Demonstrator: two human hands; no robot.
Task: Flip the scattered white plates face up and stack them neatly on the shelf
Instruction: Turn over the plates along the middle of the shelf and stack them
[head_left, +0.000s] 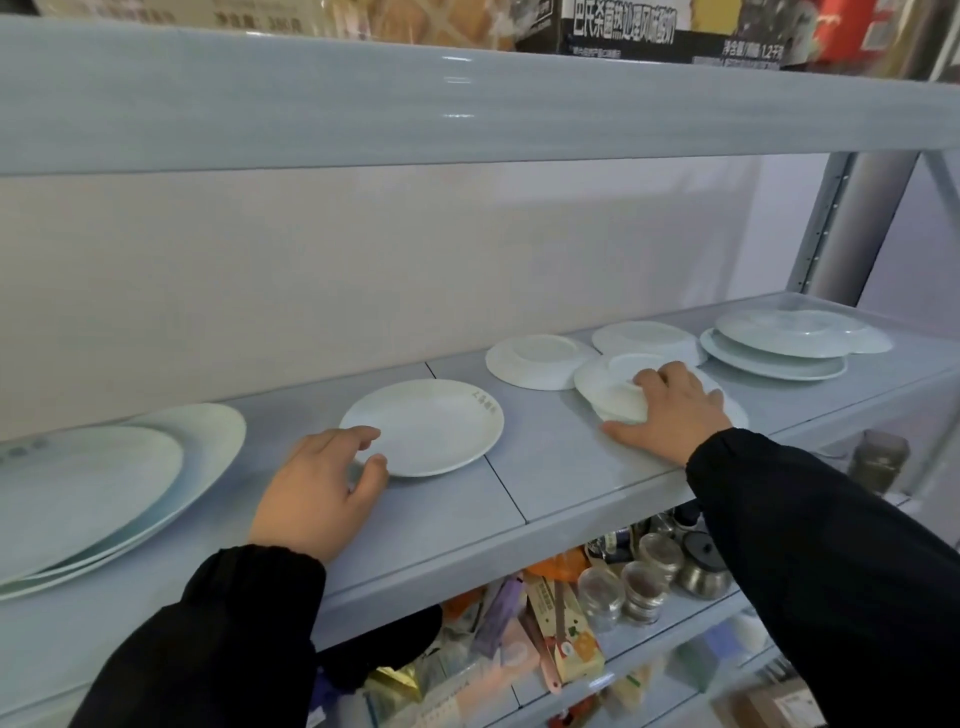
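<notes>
A small white plate (431, 423) lies face up in the middle of the grey shelf (545, 467). My left hand (319, 488) pinches its near-left rim between thumb and fingers. My right hand (675, 413) presses on a face-down white plate (613, 387) to the right and grips its foot ring. Behind it two more small plates lie face down, one (535, 361) at the left and one (644, 338) at the right. Large plates are piled at the far right (779, 348) and at the far left (104, 493).
An upper shelf beam (467, 98) hangs low over the plates, with boxes on top. A metal upright (852, 223) stands at the back right. The lower shelf holds jars (639, 577), packets and cartons.
</notes>
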